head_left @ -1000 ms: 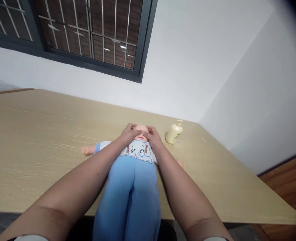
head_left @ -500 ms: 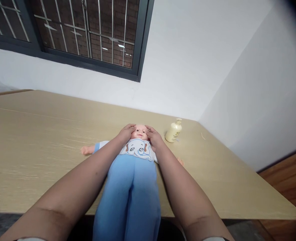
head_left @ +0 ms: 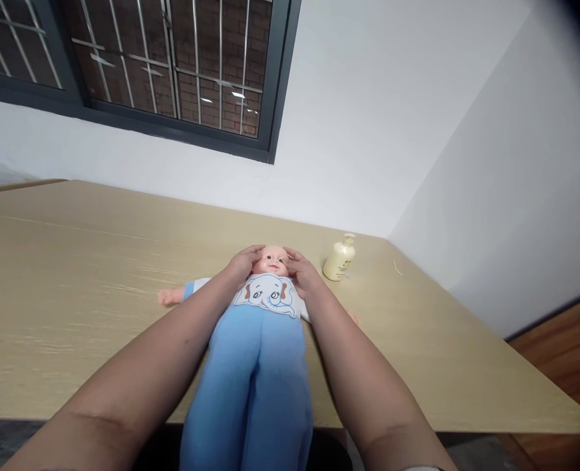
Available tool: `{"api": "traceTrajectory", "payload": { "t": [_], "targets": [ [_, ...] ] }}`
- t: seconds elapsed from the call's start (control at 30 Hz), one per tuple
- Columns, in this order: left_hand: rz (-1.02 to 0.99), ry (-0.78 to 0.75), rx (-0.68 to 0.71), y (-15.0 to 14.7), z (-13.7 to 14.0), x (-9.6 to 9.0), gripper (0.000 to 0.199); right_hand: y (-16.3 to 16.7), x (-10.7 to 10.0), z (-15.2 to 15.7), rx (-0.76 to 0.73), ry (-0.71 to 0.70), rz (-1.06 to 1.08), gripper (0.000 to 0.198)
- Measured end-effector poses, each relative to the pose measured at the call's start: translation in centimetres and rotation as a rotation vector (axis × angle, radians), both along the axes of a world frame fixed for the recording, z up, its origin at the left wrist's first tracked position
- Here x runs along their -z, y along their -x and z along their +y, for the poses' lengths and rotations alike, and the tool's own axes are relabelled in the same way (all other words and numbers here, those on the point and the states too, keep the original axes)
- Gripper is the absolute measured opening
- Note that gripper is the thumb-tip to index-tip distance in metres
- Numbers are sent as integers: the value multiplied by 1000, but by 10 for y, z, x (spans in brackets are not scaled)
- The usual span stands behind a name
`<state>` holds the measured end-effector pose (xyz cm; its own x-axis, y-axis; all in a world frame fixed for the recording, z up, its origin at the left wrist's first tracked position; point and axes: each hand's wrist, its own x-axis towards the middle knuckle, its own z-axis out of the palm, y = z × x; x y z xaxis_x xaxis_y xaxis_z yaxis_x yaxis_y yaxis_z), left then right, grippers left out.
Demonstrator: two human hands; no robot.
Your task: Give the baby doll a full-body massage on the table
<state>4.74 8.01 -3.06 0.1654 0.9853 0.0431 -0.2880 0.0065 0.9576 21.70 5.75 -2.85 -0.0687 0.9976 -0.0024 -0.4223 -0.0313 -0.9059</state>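
Observation:
A baby doll (head_left: 258, 366) in blue trousers and a white top with an elephant face lies on its back, legs toward me and reaching past the table's near edge. My left hand (head_left: 243, 265) rests along the left side of the doll's head (head_left: 273, 254), fingers stretched out and lying on it. On the opposite side, my right hand (head_left: 302, 269) touches the temple and cheek with its fingers extended and slightly apart. Both palms face inward, and the thumbs are hard to make out. The doll's arms spread outward, partly hidden by my forearms.
A pale yellow pump bottle (head_left: 339, 258) stands upright to the right of the doll's head. The light wooden table (head_left: 98, 275) meets a white wall (head_left: 368, 118) at the back, below a barred window (head_left: 172, 59). A small thin strip (head_left: 397, 267) lies farther right.
The whole scene sits very slightly lower in the view. Both hands stay on the sides of the doll's head, with only a tiny shift of the fingers.

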Motion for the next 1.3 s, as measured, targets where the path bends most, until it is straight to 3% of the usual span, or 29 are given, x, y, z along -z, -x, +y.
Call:
{"api": "traceTrajectory", "payload": {
  "t": [0.17,0.3,0.5,0.67,0.83,1.0,1.17,1.3],
  "targets": [
    [95,-47,10,0,-8,-10,50,8,5,4,154,-142,-241,58],
    [243,-63,-44,-2,-12,-17,48,11,2,3,192,-150,-329,57],
    [219,-42,-85,-3,-10,-16,32,11,7,8,193,-133,-252,43],
    [105,16,-54,-3,-4,-9,33,7,7,8,101,-22,-114,43],
    [-16,138,-1,6,-4,-4,73,-3,-5,-5,-62,47,-28,62],
    [-111,87,278,16,-8,-4,112,-12,-9,-13,-252,-67,-139,83],
    [37,-13,315,20,-4,-2,114,-13,-5,-12,-259,-166,-319,95],
    [290,-175,217,25,0,-1,94,-13,2,-7,-229,-135,-330,106]
  ]
}}
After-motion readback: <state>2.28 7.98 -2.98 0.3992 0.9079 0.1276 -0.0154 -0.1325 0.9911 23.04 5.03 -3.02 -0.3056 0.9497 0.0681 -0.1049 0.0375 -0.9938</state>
